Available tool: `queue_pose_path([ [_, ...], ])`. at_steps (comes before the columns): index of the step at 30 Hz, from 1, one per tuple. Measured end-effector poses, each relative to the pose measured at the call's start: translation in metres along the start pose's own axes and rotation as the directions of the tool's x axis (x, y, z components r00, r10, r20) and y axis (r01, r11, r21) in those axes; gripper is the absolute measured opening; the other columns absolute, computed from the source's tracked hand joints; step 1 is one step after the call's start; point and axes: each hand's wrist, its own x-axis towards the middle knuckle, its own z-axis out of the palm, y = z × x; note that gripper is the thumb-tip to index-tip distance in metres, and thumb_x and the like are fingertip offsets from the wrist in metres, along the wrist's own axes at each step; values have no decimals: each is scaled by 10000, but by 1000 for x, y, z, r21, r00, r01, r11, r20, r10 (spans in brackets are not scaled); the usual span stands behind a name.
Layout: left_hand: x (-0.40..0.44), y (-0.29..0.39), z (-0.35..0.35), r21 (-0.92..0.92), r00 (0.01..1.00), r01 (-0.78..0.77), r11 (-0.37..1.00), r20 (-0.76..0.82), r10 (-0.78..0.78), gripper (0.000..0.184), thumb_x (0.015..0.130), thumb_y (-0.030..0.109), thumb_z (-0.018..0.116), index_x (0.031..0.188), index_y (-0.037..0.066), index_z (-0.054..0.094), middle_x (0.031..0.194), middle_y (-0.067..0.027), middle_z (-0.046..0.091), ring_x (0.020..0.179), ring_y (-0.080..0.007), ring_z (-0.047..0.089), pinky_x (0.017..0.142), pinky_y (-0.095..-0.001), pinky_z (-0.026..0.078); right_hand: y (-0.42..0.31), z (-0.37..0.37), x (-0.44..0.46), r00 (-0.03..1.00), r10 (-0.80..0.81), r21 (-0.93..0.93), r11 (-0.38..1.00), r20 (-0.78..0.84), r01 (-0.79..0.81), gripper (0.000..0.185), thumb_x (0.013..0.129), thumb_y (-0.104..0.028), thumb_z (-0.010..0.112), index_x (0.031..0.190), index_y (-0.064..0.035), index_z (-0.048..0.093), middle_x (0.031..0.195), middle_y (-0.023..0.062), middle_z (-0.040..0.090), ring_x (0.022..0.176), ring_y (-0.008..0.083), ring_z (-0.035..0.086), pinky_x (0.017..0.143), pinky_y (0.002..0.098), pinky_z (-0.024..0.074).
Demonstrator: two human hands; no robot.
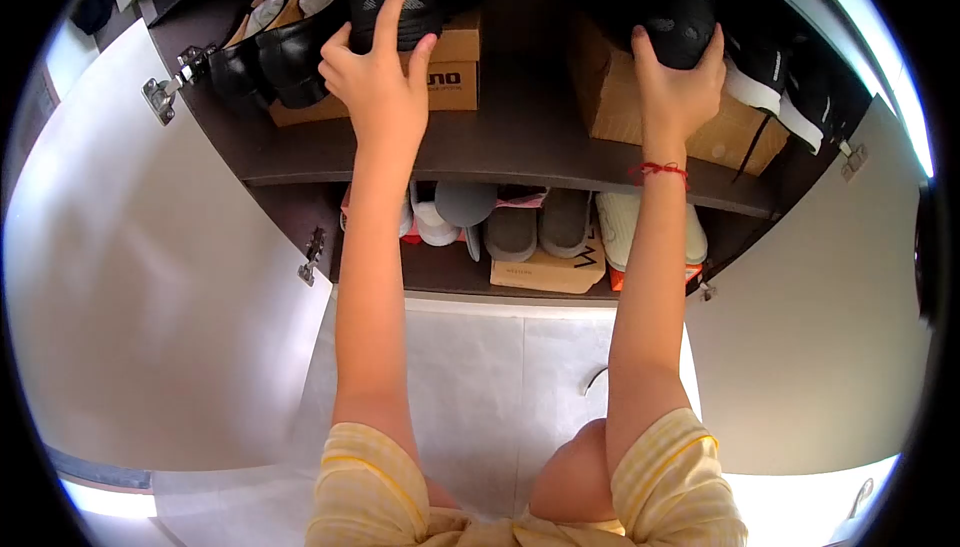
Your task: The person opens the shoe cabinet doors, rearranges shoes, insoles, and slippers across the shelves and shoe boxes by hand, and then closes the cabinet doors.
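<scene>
Each hand holds one shoe by its heel end, in the upper compartment of a cabinet. The left hand [380,77] grips the left shoe [428,5] with its index finger extended up the back and its thumb at the right edge. The right hand [685,92] grips the right shoe [680,35] with thumb and fingers on opposite sides.

For a secure hold, apply even pressure on both flanks of each heel; the right hand's opposed grip suits this well. Support the left shoe equally from both sides, since a single finger along the back probably allows twisting. Maintain clearance on the right — a black-and-white sneaker [755,85] stands just beside that hand. On the left, avoid knocking the black leather shoes [292,59].

The left shoe is in front of and above a lettered cardboard box [452,79]; the right shoe is by the upper edge of a plain cardboard box [612,97]. Whether either shoe touches its box cannot be told.

Both held shoes are black, with rounded heels and small grey markings. Grey lining shows at the left shoe's opening — the toes are out of sight. Their similar markings suggest a matching pair.
</scene>
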Motion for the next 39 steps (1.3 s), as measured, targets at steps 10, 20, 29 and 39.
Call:
queue_pose_path([
  [10, 5, 15, 2, 65, 998, 55, 996, -26, -53, 560, 792, 408, 690, 1297, 329, 459, 1071, -255, 382, 943, -375, 389, 848, -441, 375, 0, -3, 1, 999, 27, 57, 998, 33, -29, 843, 597, -420, 762, 1280, -43, 443, 1109, 215, 513, 967, 386, 568, 800, 430, 490],
  [20, -2, 22, -8, 198, 997, -64, 978, 49, 55, 552, 817, 341, 604, 1322, 291, 388, 1103, -246, 447, 999, -428, 473, 887, -471, 398, -19, -178, 95, 706, -272, 199, 962, 654, 187, 367, 991, -310, 346, 1203, -55, 503, 1046, 125, 621, 950, 278, 604, 847, 363, 480],
  [29, 40, -5, -65, -10, 899, -270, 963, 355, 256, 550, 858, 475, 575, 1352, 290, 418, 1297, -210, 475, 1252, -348, 415, 1012, -445, 343, 97, -225, -15, -384, 354, -266, 927, 853, 263, 448, 812, -441, 566, 946, -21, 644, 912, 145, 648, 900, 282, 626, 794, 373, 486],
  [39, 19, 90, -85, -41, 952, -167, 985, 253, 172, 248, 850, 69, 552, 1097, 55, 536, 1024, -103, 551, 1031, -225, 516, 869, -319, 404, 289, -226, -268, -272, 631, -564, 323, 727, -760, 577, 850, -431, 628, 1256, -82, 412, 951, 114, 624, 782, 229, 650, 674, 336, 528],
])
